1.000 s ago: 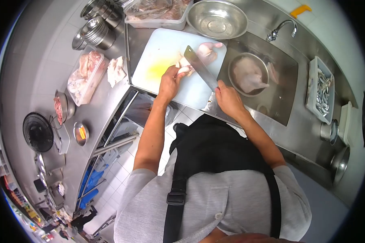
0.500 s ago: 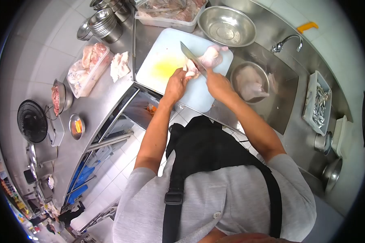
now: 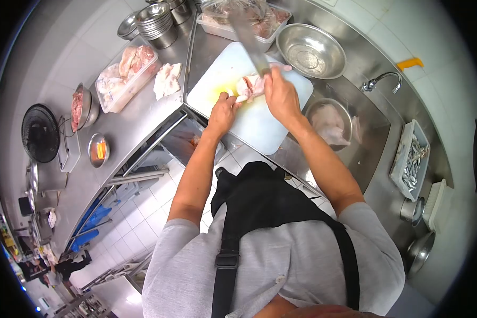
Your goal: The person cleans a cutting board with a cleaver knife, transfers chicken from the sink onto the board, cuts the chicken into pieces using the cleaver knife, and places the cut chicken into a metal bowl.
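Observation:
A raw chicken piece [image 3: 253, 86] lies on the white cutting board [image 3: 257, 130], which has a yellow stain in its middle. My left hand [image 3: 223, 112] pinches the near end of this piece, fingers closed around its tip. In my right hand [image 3: 282, 98] is the handle of a knife [image 3: 249, 42]. The blade is raised above the board and smeared by motion, pointing away towards the tub of meat. Part of the chicken behind the blade and my right hand is hidden.
Right of the board, the sink [image 3: 373, 124] holds a metal bowl with raw chicken [image 3: 328, 124]. Behind stand a wide steel bowl [image 3: 310, 53] and a tub of bagged meat [image 3: 267, 37]. A chicken container [image 3: 127, 77] and pale scraps [image 3: 168, 80] sit left; a fish tray [image 3: 413, 164] right.
The knife has lifted off the chicken, its blade swinging up and away. My left hand still grips the piece. The whole view has shifted slightly.

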